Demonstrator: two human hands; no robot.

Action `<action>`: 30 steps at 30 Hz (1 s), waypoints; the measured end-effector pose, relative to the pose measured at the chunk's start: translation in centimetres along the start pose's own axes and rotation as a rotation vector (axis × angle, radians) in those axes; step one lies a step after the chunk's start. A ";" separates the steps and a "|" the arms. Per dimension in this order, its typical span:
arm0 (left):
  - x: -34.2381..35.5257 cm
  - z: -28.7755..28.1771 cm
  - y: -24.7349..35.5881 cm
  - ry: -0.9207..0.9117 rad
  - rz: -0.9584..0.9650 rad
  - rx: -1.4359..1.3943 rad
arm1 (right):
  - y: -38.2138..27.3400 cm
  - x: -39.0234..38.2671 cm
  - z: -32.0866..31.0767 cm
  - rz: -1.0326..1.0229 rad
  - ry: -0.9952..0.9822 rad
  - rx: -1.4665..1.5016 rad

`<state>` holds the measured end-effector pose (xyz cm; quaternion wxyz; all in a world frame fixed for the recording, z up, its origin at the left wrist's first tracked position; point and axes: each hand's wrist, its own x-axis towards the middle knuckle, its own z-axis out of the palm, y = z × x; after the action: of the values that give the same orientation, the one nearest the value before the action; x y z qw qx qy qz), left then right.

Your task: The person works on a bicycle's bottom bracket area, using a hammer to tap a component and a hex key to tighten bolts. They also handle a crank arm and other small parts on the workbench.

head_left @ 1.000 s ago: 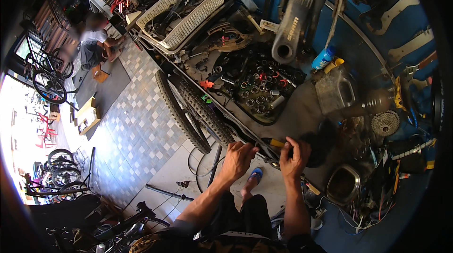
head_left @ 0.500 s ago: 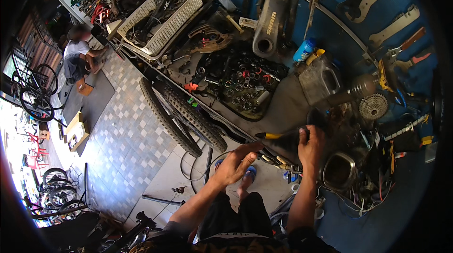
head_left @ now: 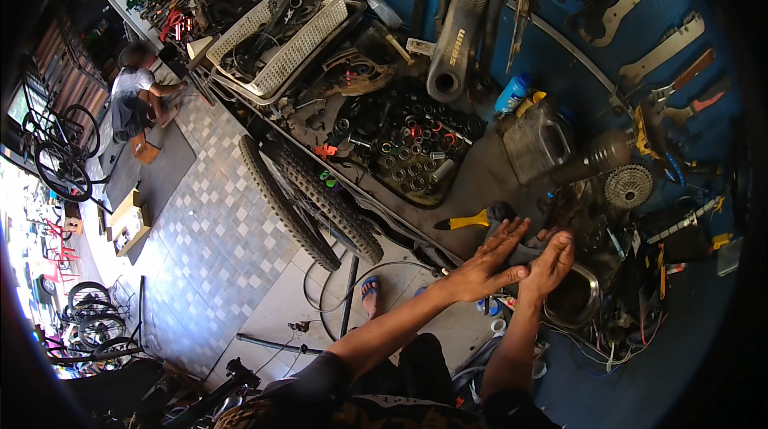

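My left hand [head_left: 490, 262] reaches across with its fingers stretched out and lies against a dark grey, cloth-like piece [head_left: 524, 253]. Beside it, my right hand [head_left: 548, 267] has its fingers curled round the same piece. Both hands hide most of it, so its exact kind cannot be told. Just beyond my left fingers, a brush with a yellow and black handle [head_left: 466, 222] lies on the workbench; its dark head points toward my hands. An open metal-rimmed container [head_left: 594, 289] sits right of my right hand.
A black tray [head_left: 376, 169] of small rings and bike parts lies farther back, near a blue bottle [head_left: 513, 93] and a grey jug [head_left: 538, 149]. A cassette [head_left: 628, 186] stands at right. Bike tyres [head_left: 320, 197] lean at the bench's edge. Another person [head_left: 134, 101] crouches far left.
My left hand has moved right and forward, from over the floor to beside my right hand. My right hand has shifted slightly right and nearer. More of the yellow-handled brush now shows.
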<state>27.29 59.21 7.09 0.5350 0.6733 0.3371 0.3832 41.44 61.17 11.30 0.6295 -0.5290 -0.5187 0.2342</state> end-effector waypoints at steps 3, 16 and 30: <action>0.2 1.2 -1.1 0.066 0.098 0.074 | -0.7 0.7 0.3 0.220 0.022 0.226; 3.8 -1.4 -3.8 0.761 -0.052 -0.157 | 1.9 -2.5 0.0 0.026 -0.381 -0.283; 0.3 -0.6 -1.5 0.045 -0.382 -0.976 | 3.2 -3.4 -0.6 -0.492 -0.441 -0.573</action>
<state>26.82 60.03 5.78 0.8394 0.2638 0.2477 0.4055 41.60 59.08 7.11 0.3685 -0.4803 -0.7953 0.0312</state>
